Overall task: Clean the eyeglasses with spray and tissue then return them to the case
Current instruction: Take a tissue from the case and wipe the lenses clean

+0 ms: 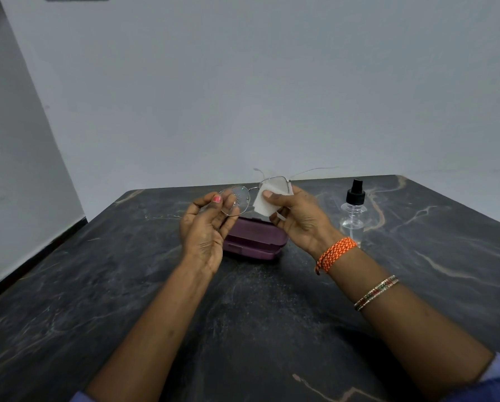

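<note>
Thin metal-framed eyeglasses (243,195) are held up above the table, temples open and pointing away from me. My left hand (206,227) pinches the rim of the left lens, which carries fine droplets. My right hand (296,217) presses a folded white tissue (264,203) around the right lens, thumb on the near side. Below and behind both hands a purple eyeglass case (254,240) lies shut on the dark table. To the right of my right wrist stands a clear spray bottle (353,211) with a black nozzle, upright.
The dark marbled table (243,314) runs to a far edge just behind the case, with a pale wall beyond. Its left edge drops toward a wall with a dark skirting. My right forearm wears an orange thread band and thin bangles.
</note>
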